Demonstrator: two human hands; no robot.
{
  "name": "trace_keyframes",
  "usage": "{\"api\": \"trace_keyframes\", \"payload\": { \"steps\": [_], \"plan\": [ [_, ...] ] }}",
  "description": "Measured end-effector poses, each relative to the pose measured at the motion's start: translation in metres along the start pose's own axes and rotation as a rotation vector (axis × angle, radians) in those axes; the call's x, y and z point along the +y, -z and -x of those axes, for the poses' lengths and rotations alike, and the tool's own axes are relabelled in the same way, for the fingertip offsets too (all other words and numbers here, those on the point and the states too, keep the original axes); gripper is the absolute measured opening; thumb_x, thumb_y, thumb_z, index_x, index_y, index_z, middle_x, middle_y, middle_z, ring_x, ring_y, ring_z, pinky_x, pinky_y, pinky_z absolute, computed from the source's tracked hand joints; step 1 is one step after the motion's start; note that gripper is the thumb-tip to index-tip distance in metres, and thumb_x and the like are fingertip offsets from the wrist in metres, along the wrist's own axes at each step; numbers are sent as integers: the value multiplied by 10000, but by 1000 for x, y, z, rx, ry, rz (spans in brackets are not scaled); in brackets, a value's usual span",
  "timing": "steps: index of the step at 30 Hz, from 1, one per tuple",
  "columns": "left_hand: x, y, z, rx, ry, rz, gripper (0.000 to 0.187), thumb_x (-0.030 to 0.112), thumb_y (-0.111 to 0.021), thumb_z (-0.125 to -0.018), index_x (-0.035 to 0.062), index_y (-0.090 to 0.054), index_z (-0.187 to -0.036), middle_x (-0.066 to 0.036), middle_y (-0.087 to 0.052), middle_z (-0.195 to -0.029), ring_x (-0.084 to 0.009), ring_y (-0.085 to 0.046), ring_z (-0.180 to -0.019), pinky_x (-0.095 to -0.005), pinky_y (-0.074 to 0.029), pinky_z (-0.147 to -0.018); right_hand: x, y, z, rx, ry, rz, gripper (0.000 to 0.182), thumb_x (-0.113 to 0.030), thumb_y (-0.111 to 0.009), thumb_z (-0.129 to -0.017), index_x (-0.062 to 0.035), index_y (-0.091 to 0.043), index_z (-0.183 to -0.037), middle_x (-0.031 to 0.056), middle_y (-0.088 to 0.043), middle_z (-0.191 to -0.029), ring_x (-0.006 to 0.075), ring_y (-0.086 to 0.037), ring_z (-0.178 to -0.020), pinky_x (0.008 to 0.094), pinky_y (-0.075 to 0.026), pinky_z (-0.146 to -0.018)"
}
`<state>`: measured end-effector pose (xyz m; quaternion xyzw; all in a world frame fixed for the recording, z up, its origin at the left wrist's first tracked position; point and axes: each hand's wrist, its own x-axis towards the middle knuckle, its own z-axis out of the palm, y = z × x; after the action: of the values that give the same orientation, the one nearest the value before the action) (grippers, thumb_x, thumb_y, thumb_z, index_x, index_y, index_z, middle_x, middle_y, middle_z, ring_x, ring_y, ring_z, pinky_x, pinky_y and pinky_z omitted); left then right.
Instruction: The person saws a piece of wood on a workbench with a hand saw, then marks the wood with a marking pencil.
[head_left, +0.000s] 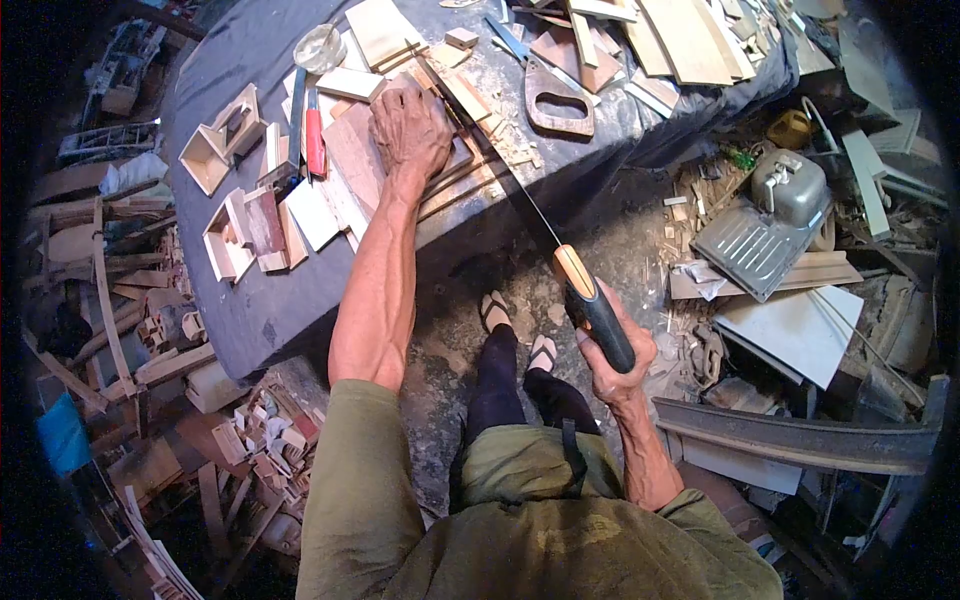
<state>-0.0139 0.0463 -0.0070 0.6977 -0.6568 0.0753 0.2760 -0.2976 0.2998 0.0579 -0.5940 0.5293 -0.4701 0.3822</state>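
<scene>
Since the saw (574,270) points its blade up over the near edge of the table (240,325), alongside the wooden block (460,157) under the left hand (412,132), the step in hand is judged to be a sawing cut. Whether the teeth touch the wood cannot be told from this angle. Right hand (622,352): fingers wrapped around the dark grip. Left hand: back up, knuckles raised, resting on the block — fingers bent, tips hidden, so pinching or merely pressing cannot be told. Judgement: the next stroke calls for a straight line along the blade, the block held firm — and left fingers clear of the teeth. Around the work, on the cloth-covered table: a second handsaw (543,79) to the right, a red-handled tool (316,145) to the left, a jar (320,48) beyond it, an open wooden box (205,165) farther left. Off the table, right: a metal sink (765,240) amid scrap.
</scene>
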Motion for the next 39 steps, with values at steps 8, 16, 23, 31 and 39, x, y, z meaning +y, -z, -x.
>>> {"api": "trace_keyframes", "payload": {
  "steps": [8, 16, 23, 31, 39],
  "plan": [
    [0, 3, 0, 0, 1, -7, 356, 298, -529, -929, 17, -618, -1129, -218, -543, -1164, -395, -472, -1151, -548, -383, -976, -7, 3, 4, -17, 19, 19, 621, 56, -679, -740, 0, -586, -1351, 160, -748, -982, 123, -716, -770, 258, -546, -705],
    [-2, -1, 0, 34, -40, -23, 348, 280, -533, -926, 13, -608, -1138, -209, -541, -1159, -390, -470, -1157, -554, -386, -969, -20, 3, 7, -15, -6, 50, 636, 61, -652, -734, 6, -570, -1362, 197, -725, -1110, 172, -734, -898, 276, -554, -784],
    [-2, -1, -2, 20, -64, -20, 314, 247, -536, -922, 18, -602, -1127, -195, -536, -1147, -385, -481, -1125, -529, -406, -952, -30, 5, 11, -48, -111, -28, 647, 64, -631, -723, 21, -563, -1365, 167, -726, -1031, 159, -704, -834, 275, -543, -771],
    [-20, -12, -13, -95, -277, -155, 348, 223, -569, -901, -28, -588, -1141, -223, -553, -1165, -391, -481, -1131, -520, -377, -1007, -35, -1, 8, 2, -104, -67, 628, 54, -653, -747, 3, -566, -1366, 170, -735, -1000, 132, -709, -753, 264, -542, -687],
    [8, 1, -11, -65, 116, -43, 313, 249, -562, -928, 25, -607, -1141, -210, -548, -1224, -383, -423, -1278, -538, -371, -1034, -25, 0, 12, -17, -92, -38, 629, 48, -654, -746, -3, -570, -1366, 165, -739, -973, 125, -707, -744, 263, -539, -675]
  ]
}}
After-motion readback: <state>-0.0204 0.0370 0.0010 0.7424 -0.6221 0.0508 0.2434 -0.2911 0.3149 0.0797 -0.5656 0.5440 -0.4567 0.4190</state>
